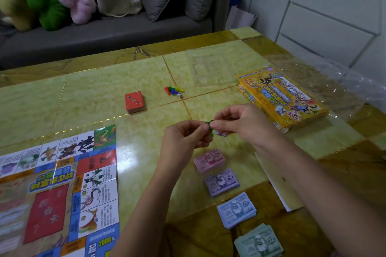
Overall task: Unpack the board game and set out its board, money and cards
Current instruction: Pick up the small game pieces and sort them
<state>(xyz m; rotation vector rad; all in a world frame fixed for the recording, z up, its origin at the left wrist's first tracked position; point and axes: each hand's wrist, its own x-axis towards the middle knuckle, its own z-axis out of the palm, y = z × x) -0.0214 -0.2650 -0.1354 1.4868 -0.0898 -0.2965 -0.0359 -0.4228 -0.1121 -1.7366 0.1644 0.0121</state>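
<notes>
head view: both hands (pixel 183 135) (pixel 240 123) pinch perhaps a green band (pixel 209 126); money stacks (pixel 210 160) below.

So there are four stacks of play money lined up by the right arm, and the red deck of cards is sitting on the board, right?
Not quite. The four money stacks are lined up as you say, but the red deck lies on the bare table, well apart from the board. The head view shows it.
</notes>
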